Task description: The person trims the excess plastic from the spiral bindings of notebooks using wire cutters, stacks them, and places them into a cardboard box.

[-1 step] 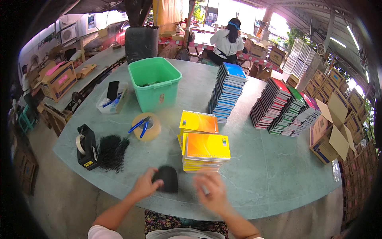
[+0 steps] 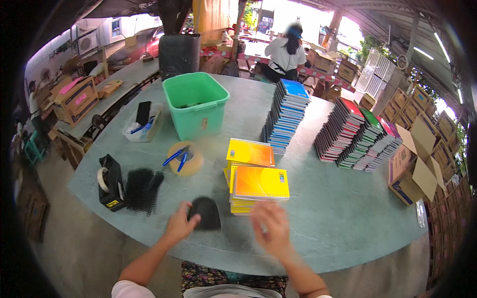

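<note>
2 forearms [image 2: 148,260] forward; left hand [image 2: 180,224] half-curled, right hand [image 2: 273,232] seemingly curled.

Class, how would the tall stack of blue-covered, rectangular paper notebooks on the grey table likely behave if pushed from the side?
The tall stack of blue-covered notebooks would probably tip if pushed near its top, being taller than it is wide. Its layers may slide apart, since no band shows around them.

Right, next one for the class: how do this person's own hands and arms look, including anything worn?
The left hand and right hand are ungloved, the right one blurred. Both forearms are bare; a white sleeve shows on the left arm.
</note>
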`<state>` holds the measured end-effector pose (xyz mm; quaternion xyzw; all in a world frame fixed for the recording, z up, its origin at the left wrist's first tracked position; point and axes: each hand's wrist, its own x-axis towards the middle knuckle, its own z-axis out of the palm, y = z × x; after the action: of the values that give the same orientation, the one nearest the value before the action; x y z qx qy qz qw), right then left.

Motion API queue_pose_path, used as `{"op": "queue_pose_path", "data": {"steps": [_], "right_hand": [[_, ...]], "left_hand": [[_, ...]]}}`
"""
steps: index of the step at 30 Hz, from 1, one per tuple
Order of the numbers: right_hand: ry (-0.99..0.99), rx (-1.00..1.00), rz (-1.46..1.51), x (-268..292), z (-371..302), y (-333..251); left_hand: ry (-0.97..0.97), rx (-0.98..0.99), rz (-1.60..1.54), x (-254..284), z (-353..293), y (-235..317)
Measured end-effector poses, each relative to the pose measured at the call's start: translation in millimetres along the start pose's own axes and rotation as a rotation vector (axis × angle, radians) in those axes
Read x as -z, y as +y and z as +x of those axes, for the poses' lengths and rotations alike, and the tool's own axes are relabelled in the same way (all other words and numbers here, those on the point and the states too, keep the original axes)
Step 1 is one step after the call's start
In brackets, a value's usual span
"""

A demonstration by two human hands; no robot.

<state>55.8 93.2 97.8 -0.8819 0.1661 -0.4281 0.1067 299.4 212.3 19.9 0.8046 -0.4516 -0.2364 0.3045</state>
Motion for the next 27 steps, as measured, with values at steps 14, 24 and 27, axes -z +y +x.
{"op": "queue_pose_path", "data": {"steps": [14, 24, 27], "right_hand": [[-0.246, -0.035, -0.246, 0.1, 32.2, 33.8], [-0.304, -0.168, -0.078, 91.8, 31.8, -7.4], [-0.469, -0.134, -0.106, 73.7, -7.6, 0.6]], "left_hand": [[0.259, -0.224, 0.870, 50.0, 150.5, -5.6], [0.375, -0.191, 0.553, 72.4, 91.1, 35.1], [0.020, -0.105, 0.369, 62.1, 28.8, 90.5]]}}
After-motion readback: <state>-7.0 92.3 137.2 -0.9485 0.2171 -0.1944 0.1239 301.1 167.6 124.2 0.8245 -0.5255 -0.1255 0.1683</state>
